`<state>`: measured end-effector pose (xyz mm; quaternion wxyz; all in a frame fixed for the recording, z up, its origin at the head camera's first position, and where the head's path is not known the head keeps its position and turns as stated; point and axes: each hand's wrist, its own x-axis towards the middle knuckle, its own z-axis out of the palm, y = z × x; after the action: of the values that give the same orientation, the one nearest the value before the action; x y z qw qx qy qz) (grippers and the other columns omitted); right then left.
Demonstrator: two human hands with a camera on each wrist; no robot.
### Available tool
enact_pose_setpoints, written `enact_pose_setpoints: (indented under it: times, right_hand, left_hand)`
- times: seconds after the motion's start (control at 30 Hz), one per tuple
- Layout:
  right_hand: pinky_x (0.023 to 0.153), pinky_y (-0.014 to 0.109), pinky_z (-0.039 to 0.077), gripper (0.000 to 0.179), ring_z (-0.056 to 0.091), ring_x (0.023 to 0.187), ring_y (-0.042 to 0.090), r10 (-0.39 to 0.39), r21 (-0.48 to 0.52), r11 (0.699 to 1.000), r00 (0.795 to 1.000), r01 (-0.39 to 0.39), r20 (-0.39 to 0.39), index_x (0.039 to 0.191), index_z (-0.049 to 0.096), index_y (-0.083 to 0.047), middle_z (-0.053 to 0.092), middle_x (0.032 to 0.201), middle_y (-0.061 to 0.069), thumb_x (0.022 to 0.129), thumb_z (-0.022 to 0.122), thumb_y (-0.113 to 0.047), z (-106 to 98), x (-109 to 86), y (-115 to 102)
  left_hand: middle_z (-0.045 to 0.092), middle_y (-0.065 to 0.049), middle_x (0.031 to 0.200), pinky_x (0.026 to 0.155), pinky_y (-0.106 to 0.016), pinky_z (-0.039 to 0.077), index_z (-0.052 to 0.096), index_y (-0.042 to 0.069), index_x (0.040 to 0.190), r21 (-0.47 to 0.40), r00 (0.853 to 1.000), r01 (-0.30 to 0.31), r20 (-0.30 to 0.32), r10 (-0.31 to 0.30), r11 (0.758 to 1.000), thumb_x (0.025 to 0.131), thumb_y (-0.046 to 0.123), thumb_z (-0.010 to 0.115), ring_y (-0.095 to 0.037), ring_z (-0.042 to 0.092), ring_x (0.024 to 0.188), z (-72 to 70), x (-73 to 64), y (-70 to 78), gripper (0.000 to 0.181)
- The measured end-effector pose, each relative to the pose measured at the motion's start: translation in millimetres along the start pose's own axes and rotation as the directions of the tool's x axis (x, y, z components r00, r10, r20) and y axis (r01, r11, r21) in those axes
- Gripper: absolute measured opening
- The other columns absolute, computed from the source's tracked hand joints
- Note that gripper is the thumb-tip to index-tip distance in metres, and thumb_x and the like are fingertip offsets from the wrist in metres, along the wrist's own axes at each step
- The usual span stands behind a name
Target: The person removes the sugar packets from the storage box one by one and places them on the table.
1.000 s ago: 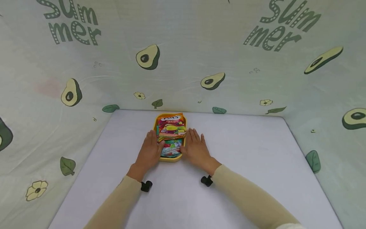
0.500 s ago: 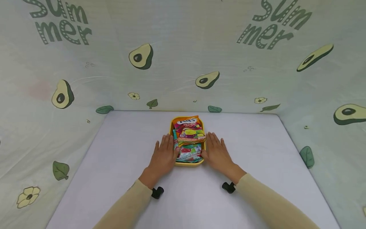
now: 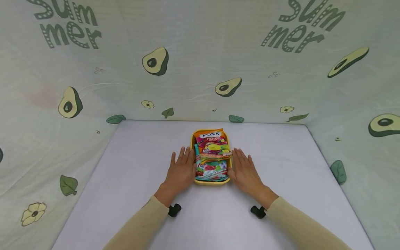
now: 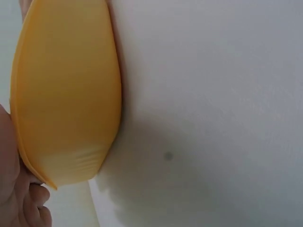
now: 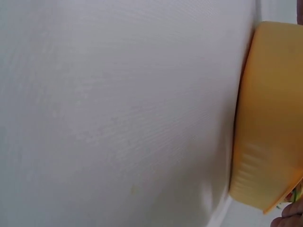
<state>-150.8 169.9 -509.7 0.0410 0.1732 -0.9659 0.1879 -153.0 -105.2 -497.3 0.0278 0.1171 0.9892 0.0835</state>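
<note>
A yellow plastic tray (image 3: 210, 183) stands on the white table with candy bags in it. One is an orange and purple Fox's Fruits bag (image 3: 214, 143); nearer me lies a teal and red candy bag (image 3: 211, 171), partly covered by it. My left hand (image 3: 181, 172) lies along the tray's left side, fingers straight and pointing away from me. On the opposite side, my right hand (image 3: 247, 174) rests at the rim, also with straight fingers. Both wrist views show the tray's smooth outer wall (image 4: 71, 94) low against the table, fingers at its rim.
The white tabletop (image 3: 290, 166) spreads around the tray. Behind it and along both sides hangs a pale cloth (image 3: 187, 34) printed with avocados and leaves. A small black wrist camera (image 3: 258, 211) sits at the right cuff, with another black camera (image 3: 174, 210) at the left.
The tray has slid to the right and a little nearer me, both hands moving along with it at its sides. The latest half second shows only a small shift. The head view has turned slightly.
</note>
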Motion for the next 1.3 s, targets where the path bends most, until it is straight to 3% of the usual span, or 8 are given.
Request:
enact_pose_setpoints:
  times: [0.2, 0.5, 0.7, 0.8, 0.97, 1.13, 1.3]
  right_hand:
    - [0.129, 0.065, 0.020, 0.073, 0.029, 0.158, 0.044, -0.012, -0.001, 1.000, 1.000, 0.012, -0.018, 0.162, 0.030, 0.007, 0.033, 0.168, 0.026, 0.105, 0.054, -0.033, 1, 0.5, 0]
    - [0.128, 0.064, 0.021, 0.071, 0.032, 0.157, 0.042, -0.037, -0.008, 0.999, 0.999, 0.037, -0.039, 0.160, 0.033, 0.007, 0.037, 0.166, 0.026, 0.105, 0.055, -0.033, 0, 0.8, 1]
    - [0.127, 0.066, 0.023, 0.068, 0.034, 0.155, 0.042, -0.038, -0.018, 0.999, 0.999, 0.038, -0.021, 0.160, 0.036, 0.004, 0.039, 0.165, 0.024, 0.109, 0.049, -0.038, -7, 7.1, 7]
    - [0.126, 0.065, 0.026, 0.066, 0.036, 0.153, 0.043, -0.025, 0.013, 1.000, 0.999, 0.026, -0.032, 0.161, 0.037, 0.003, 0.040, 0.165, 0.024, 0.111, 0.046, -0.040, -14, 20.5, 10]
    - [0.125, 0.064, 0.031, 0.070, 0.037, 0.151, 0.045, 0.002, 0.049, 0.999, 1.000, -0.001, -0.024, 0.162, 0.033, 0.002, 0.039, 0.164, 0.025, 0.111, 0.048, -0.044, -24, 58.7, 12]
    - [0.126, 0.062, 0.030, 0.083, 0.035, 0.151, 0.045, 0.028, 0.081, 0.996, 0.997, -0.034, 0.070, 0.164, 0.027, 0.001, 0.037, 0.166, 0.024, 0.107, 0.050, -0.055, -26, 95.2, 9]
    - [0.124, 0.064, 0.033, 0.090, 0.039, 0.148, 0.047, 0.043, 0.091, 0.994, 0.988, -0.057, 0.148, 0.165, 0.026, 0.000, 0.040, 0.165, 0.024, 0.104, 0.052, -0.061, -24, 117.3, 8]
  left_hand:
    - [0.016, -0.009, 0.177, 0.133, -0.060, 0.002, 0.020, 0.009, 0.169, 0.000, 1.000, 0.004, -0.017, -0.004, 1.000, 0.113, 0.047, 0.032, -0.030, 0.006, 0.165, 1.3, 1.5, -3.7, 0.068]
    - [0.021, -0.011, 0.176, 0.133, -0.059, 0.009, 0.022, 0.007, 0.168, 0.068, 0.999, 0.003, -0.033, 0.000, 0.998, 0.113, 0.044, 0.039, -0.031, 0.012, 0.165, -2.9, 3.5, -4.4, 0.069]
    - [0.022, -0.013, 0.175, 0.132, -0.059, 0.011, 0.023, 0.004, 0.168, 0.045, 0.999, -0.012, -0.038, 0.014, 0.999, 0.113, 0.041, 0.042, -0.032, 0.014, 0.164, -2.2, 4.4, -3.7, 0.068]
    - [0.022, -0.014, 0.175, 0.132, -0.059, 0.011, 0.023, 0.004, 0.168, 0.027, 0.999, -0.015, -0.033, 0.016, 1.000, 0.113, 0.040, 0.041, -0.033, 0.014, 0.164, -2.3, 4.4, -3.3, 0.068]
    - [0.021, -0.013, 0.176, 0.133, -0.058, 0.012, 0.022, 0.005, 0.168, 0.007, 1.000, -0.001, -0.023, 0.001, 1.000, 0.114, 0.040, 0.039, -0.032, 0.013, 0.164, -1.6, 3.4, -3.4, 0.067]
    - [0.021, -0.014, 0.175, 0.132, -0.058, 0.013, 0.022, 0.005, 0.168, -0.001, 1.000, -0.003, -0.019, 0.003, 1.000, 0.114, 0.041, 0.038, -0.033, 0.014, 0.164, 0.7, 2.1, -4.1, 0.067]
    - [0.021, -0.014, 0.176, 0.132, -0.057, 0.015, 0.020, 0.005, 0.168, 0.002, 1.000, -0.009, -0.011, 0.009, 1.000, 0.114, 0.042, 0.038, -0.032, 0.014, 0.164, 3.3, 2.1, -4.0, 0.068]
